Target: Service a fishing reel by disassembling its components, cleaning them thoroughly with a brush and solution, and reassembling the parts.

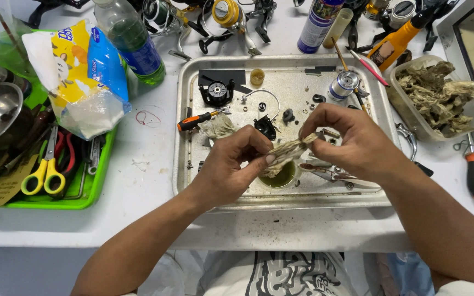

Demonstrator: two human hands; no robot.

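Both hands worked over a metal tray (185, 137) that lay on a white table (138, 164). The left hand (227, 170) and the right hand (352, 140) together held a crumpled, dirty rag (286, 153). The left thumb and fingers pinched the near end of the rag; the right fingers were curled closed around its far end. Whether a small part sat inside the rag could not be told. The rag was held above the tray, directly over a small cup of yellowish liquid (281, 176) that stood near the front edge of the tray.

On the tray, a black round reel part (216, 92) lay toward the rear left corner. A screwdriver with an orange-and-black handle (196, 120) lay across the left rim. A silver spool (346, 83) sat toward the rear right. Small screws and washers were scattered across the middle of the tray.

Left of the tray stood a green bin (91, 189) holding yellow-handled scissors (42, 175). A clear tub of used rags (437, 96) stood just right of the tray. A plastic bottle (133, 41) stood behind the rear left corner.
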